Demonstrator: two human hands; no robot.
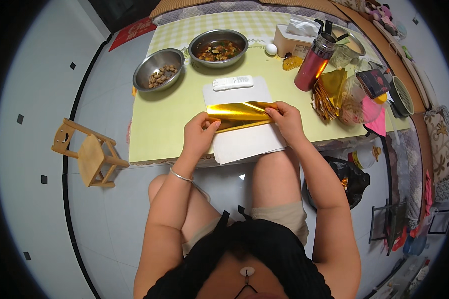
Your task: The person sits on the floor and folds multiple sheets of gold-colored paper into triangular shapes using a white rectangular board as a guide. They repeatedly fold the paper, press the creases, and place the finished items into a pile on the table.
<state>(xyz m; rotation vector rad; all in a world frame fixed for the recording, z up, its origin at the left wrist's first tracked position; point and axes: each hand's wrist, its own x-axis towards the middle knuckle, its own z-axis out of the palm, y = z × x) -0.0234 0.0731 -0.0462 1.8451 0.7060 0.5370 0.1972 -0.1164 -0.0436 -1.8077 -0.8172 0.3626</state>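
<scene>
**Gold sheet (242, 110) gripped at both ends**

In the head view, the left hand (198, 131) closes thumb and fingers on the sheet's left end; the right hand (287, 120) pinches its right end. The sheet spans white paper (248, 144) at the table's (167, 130) near edge. A white device (233, 82) lies just beyond; a flask (310, 69) stands to the right.

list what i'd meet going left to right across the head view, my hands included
Small wooden chair, steel bowl of nuts, left hand, gold foil sheet, right hand, red thermos flask, green basket.
</scene>
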